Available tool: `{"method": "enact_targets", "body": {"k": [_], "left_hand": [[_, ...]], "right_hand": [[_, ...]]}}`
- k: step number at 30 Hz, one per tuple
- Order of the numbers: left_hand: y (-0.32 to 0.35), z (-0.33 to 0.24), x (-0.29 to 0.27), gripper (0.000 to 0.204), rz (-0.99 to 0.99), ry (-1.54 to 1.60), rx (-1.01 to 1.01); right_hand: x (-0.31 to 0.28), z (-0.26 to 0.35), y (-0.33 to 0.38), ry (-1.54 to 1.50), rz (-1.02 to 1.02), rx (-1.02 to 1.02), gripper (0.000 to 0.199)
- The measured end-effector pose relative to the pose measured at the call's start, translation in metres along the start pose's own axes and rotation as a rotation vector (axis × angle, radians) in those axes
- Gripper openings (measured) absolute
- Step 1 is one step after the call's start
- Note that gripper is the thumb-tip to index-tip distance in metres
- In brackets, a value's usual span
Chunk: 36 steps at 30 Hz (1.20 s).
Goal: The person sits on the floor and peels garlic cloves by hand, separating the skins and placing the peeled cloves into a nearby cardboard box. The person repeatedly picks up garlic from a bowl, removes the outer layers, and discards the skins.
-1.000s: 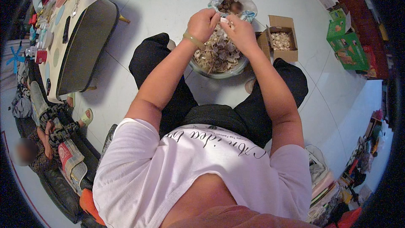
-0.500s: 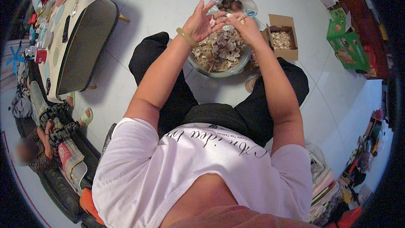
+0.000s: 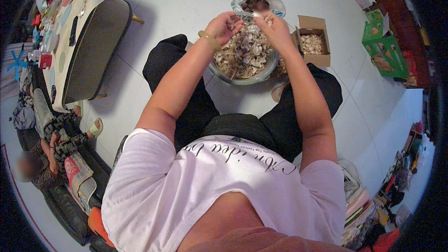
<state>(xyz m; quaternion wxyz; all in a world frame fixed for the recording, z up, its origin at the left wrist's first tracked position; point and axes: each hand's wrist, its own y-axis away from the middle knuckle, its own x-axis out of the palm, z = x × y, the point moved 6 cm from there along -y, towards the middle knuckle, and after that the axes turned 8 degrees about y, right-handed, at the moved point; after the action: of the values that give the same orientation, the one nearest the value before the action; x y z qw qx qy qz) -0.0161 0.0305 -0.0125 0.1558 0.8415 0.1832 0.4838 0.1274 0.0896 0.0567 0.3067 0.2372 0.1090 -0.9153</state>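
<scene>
My left hand [image 3: 225, 27], a pale bangle [image 3: 210, 40] at its wrist, hangs over the left side of a round basin [image 3: 245, 82]. Its fingers are curled in, and what they hold is too small to make out. Opposite it, my right hand [image 3: 273, 30] pinches with thumb and fingers around something small and whitish that I cannot name. Curled, dry, pale brown pieces [image 3: 244, 58] heap up in the basin below both hands. Just beyond the fingertips stands an opened plastic bag [image 3: 278, 4] with dark brown contents [image 3: 252, 3], partly blurred.
Right of the basin, an open cardboard box [image 3: 319, 60] contains small pale pieces [image 3: 311, 44]. A green carton [image 3: 385, 53] stands farther right. At left is a cluttered table [image 3: 95, 51]; a person [image 3: 49, 158] sits beyond its near end. My knees flank the basin.
My left hand has turned inward, and its spread fingers have curled closed near the right fingertips. My right hand stays in nearly the same place, still pinching.
</scene>
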Motion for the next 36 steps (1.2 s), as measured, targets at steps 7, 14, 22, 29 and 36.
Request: {"method": "enact_targets", "body": {"k": [7, 14, 22, 29, 36], "left_hand": [[0.015, 0.003, 0.034, 0.024, 0.19, -0.152, -0.037], [0.023, 0.0, 0.037, 0.04, 0.125, -0.257, 0.039], [0.015, 0.012, 0.033, 0.057, 0.331, -0.062, -0.149], [0.014, 0.023, 0.031, 0.042, 0.306, -0.049, -0.186], [0.025, 0.025, 0.042, 0.036, 0.354, -0.126, -0.221]], "right_hand": [[-0.001, 0.001, 0.0, 0.013, -0.047, -0.07, 0.026], [-0.003, 0.005, 0.001, -0.014, -0.045, -0.077, 0.027], [0.003, 0.035, 0.011, 0.208, -0.013, -0.177, 0.029], [0.005, 0.043, 0.012, 0.149, -0.023, -0.239, 0.025], [0.013, 0.018, 0.006, 0.339, 0.131, -0.191, 0.027]]}}
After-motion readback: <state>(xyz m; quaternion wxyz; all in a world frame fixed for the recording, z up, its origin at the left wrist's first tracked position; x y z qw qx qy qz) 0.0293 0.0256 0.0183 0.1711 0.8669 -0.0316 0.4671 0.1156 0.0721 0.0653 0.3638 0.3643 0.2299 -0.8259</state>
